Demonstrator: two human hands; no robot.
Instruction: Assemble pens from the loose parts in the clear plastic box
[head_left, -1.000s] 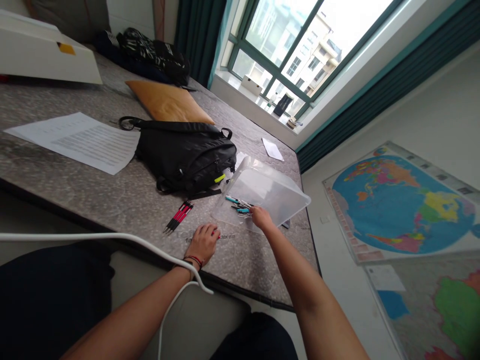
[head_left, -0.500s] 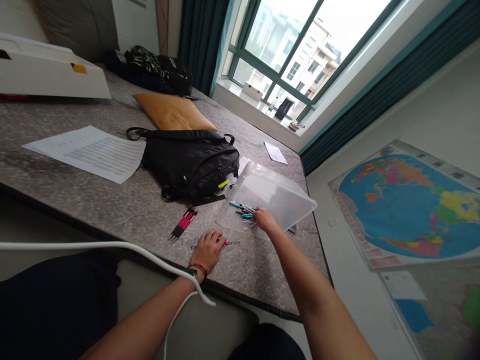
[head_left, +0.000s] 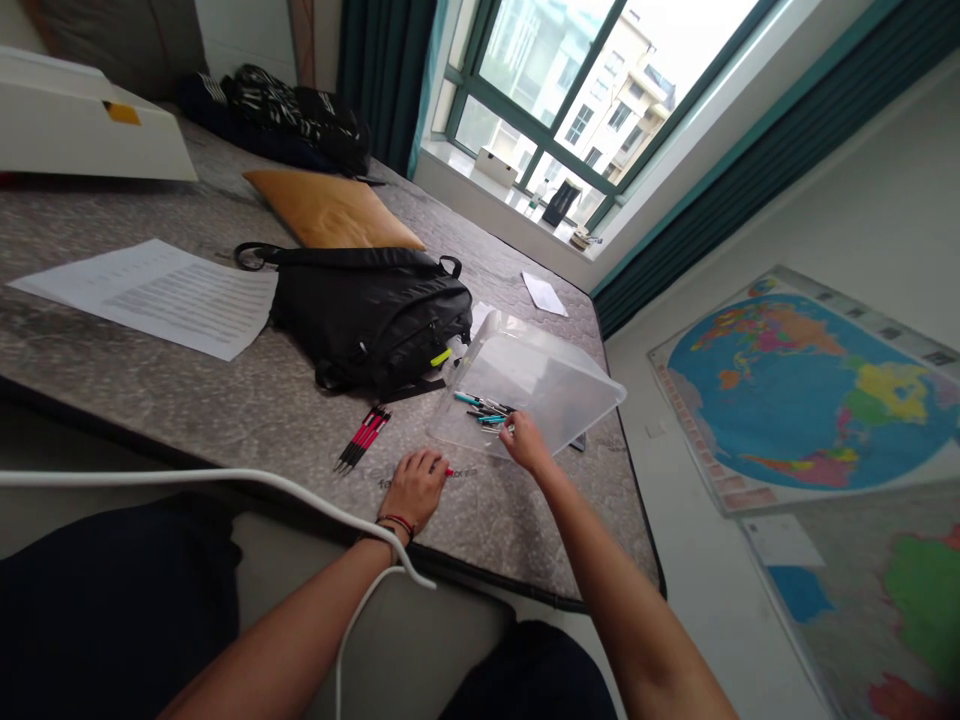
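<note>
My left hand [head_left: 415, 487] rests on the mattress near its front edge, fingers curled over a red pen [head_left: 448, 471] whose end sticks out to the right. Left of it, several red and black pens [head_left: 363, 440] lie side by side in a row. My right hand [head_left: 527, 440] is at the low front side of a clear plastic box [head_left: 559, 375], fingertips pinched together. Whatever is between them is too small to make out. Beside those fingers, inside the box, lies a loose pile of blue, black and white pens [head_left: 482, 408].
Behind the red pens sits a black backpack [head_left: 367, 315]. A brown envelope [head_left: 334, 210], printed sheets [head_left: 161, 295] and a white box [head_left: 82, 125] lie farther back and left. A white cable or tube [head_left: 247, 478] crosses in front of my left forearm. A world map [head_left: 817, 390] hangs at right.
My right hand has drawn slightly back toward me from the pen pile, its fingers now more curled. My left hand stays in place. The whole view has shifted a little.
</note>
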